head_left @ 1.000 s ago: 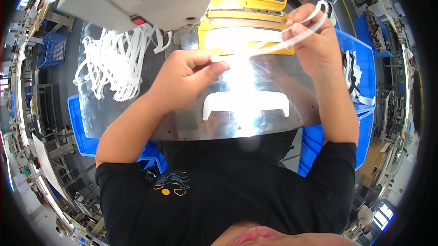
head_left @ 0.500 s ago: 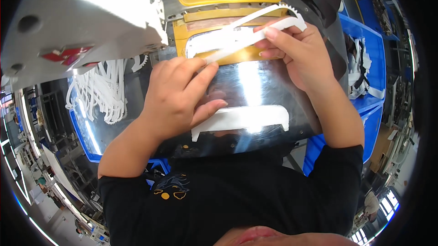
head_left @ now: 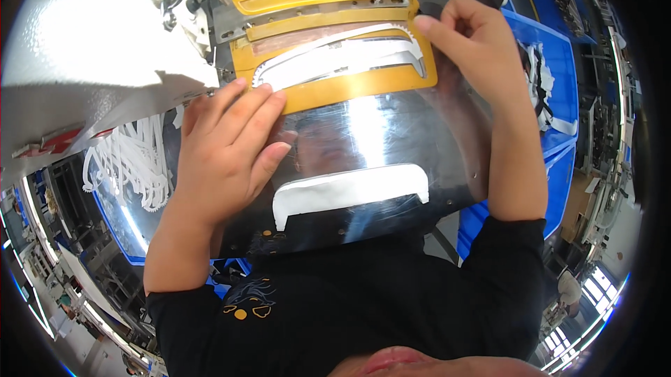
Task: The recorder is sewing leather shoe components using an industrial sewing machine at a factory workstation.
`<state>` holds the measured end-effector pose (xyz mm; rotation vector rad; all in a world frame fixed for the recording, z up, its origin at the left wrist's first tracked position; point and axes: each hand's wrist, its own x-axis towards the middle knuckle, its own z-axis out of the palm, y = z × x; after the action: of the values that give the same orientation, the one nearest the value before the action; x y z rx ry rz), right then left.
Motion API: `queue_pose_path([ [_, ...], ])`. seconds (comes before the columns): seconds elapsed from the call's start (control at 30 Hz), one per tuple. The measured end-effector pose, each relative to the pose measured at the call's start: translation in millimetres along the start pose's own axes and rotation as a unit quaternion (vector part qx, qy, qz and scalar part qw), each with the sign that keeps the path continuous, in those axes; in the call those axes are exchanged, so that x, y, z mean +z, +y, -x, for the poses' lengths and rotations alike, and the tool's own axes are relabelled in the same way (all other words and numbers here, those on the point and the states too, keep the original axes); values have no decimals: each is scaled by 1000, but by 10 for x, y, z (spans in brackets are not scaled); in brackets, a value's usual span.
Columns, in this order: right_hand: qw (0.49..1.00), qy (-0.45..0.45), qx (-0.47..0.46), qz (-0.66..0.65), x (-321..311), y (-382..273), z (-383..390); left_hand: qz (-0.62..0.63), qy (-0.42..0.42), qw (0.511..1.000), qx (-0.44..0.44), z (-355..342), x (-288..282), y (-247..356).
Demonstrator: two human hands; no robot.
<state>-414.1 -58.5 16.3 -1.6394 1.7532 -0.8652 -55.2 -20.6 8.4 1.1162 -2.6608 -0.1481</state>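
Though oblique, red emblem (head_left: 59, 143) left of fingers (head_left: 241, 112)

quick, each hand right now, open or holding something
Left hand: open, at the left end of the yellow frame, nothing visibly held.
Right hand: loosely open, near the right end, nothing visibly held.

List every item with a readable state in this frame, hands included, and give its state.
Template: yellow, on the table.
Toothed strip: curved, lying in the template's opening.
Left hand: fingers extended, fingertips at the template's lower left corner.
Right hand: fingers curled, at the template's upper right corner, nothing visibly held.
White panel: flat, unheld.
Strip pile: loosely heaped.
Blue bin: open, holding black and white pieces.
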Motion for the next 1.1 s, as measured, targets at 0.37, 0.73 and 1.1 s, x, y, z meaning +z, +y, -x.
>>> queue_pose_path([
  [0.37, 978, -44, 26, 204, 129, -105, 37, -31, 27, 998, -54, 19, 15, 7],
  [0.73, 965, -107, 14, 239, 40, -209, 127, -24, 1, 998, -66, 19, 10, 55],
  [1.1, 967, -69, 46, 242, 66, -207, 71, 7, 15, 997, -77, 38, 57, 11],
])
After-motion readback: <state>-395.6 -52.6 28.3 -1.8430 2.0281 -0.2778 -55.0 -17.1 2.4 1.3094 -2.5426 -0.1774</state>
